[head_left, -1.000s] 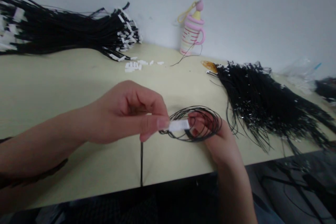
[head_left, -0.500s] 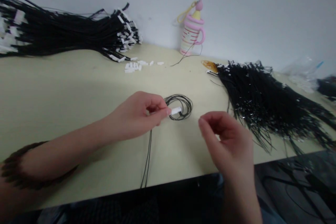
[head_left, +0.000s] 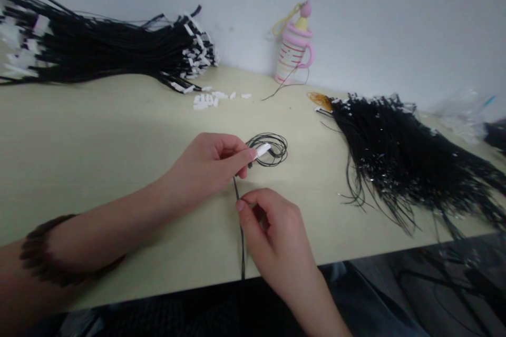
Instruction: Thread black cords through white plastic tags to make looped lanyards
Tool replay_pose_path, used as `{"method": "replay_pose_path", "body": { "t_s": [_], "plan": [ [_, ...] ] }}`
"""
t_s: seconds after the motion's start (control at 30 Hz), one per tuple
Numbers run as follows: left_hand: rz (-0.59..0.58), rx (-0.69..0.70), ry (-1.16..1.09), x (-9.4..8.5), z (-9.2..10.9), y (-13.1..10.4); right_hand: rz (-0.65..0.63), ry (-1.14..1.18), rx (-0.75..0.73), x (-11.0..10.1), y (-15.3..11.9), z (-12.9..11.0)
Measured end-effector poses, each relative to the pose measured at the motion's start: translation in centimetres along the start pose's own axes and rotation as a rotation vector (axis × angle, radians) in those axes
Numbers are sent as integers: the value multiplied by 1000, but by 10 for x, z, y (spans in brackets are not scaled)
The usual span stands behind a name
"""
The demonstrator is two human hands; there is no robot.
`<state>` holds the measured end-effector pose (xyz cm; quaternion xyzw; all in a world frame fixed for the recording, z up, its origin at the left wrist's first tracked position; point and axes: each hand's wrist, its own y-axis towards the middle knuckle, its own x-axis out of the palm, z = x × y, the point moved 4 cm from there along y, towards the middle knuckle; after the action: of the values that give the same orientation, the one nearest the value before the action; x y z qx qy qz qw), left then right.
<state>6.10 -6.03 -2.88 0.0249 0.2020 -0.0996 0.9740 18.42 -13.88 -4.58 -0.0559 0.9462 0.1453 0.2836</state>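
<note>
My left hand (head_left: 217, 163) is closed, with thumb and finger pinching a white connector (head_left: 263, 149) on a thin black cable. The loose coil of that cable (head_left: 280, 142) shows just beyond the fingertips, above the table. Below my left hand, black strands (head_left: 242, 253) hang down past the table's front edge. My right hand (head_left: 272, 226) pinches these strands between thumb and forefinger, just under my left hand. Its other fingers are curled.
A big bundle of black cables (head_left: 106, 50) with white ends lies at the back left, near small white connectors (head_left: 205, 100). A pink striped cup (head_left: 293, 55) stands by the wall. More black cables (head_left: 395, 152) and a clear plastic bag (head_left: 462, 116) lie right.
My right hand has moved left and down and taken hold of the hanging strands. The white connector in my left hand has tilted and risen a little with the coil.
</note>
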Motion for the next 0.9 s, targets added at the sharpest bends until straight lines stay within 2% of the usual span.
{"method": "replay_pose_path", "body": {
  "t_s": [0.2,0.33,0.4,0.5,0.63,0.73,0.8,0.87,0.9],
  "plan": [
    [10,-25,-39,2,4,-5,-41,52,27,-2,1,-1],
    [-16,-67,-119,4,6,-8,-152,378,136,2,2,4],
    [-15,-59,-136,4,7,-9,-131,502,181,3,3,6],
    [-15,-31,-126,3,7,-9,-46,466,166,2,4,9],
    [6,-10,-106,3,7,-8,-21,386,145,-1,4,6],
    [29,-46,-176,1,6,-6,-97,442,206,-16,4,2],
    [29,-77,-279,0,4,-5,-177,528,243,-34,0,1],
    [25,-106,-344,-1,2,-3,-205,555,208,-59,-9,5],
    [24,-115,-357,-2,0,-2,-172,508,138,-74,-15,9]
  ]
}}
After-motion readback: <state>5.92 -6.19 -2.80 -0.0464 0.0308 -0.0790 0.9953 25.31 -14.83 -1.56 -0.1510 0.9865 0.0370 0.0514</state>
